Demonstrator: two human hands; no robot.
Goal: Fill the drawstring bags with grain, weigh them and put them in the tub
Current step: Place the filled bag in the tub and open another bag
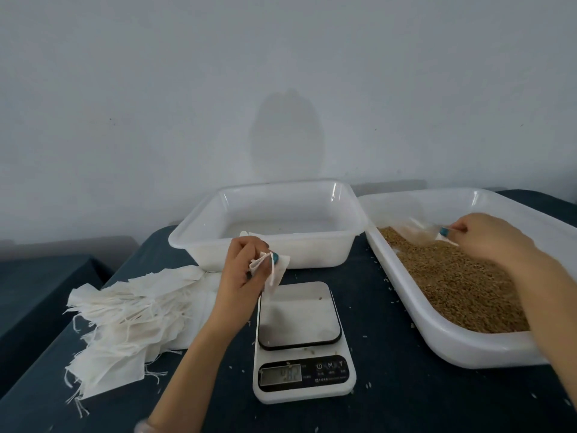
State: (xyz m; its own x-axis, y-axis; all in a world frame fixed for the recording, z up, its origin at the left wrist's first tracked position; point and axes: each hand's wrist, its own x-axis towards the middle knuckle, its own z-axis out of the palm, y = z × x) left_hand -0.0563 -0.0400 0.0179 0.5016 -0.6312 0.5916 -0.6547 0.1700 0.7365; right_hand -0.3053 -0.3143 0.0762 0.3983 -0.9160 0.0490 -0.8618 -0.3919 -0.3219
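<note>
Drawstring bag (276, 270): limp and flat, pinched near its mouth by left hand (246, 273), above the scale (299, 314) and just before the tub (271, 248). Thin cloth, likely near weightless; best gripped at the mouth hem to hold it open. Right hand (490, 235) grips clear scoop (421, 232) at the grain (462, 282).
</note>
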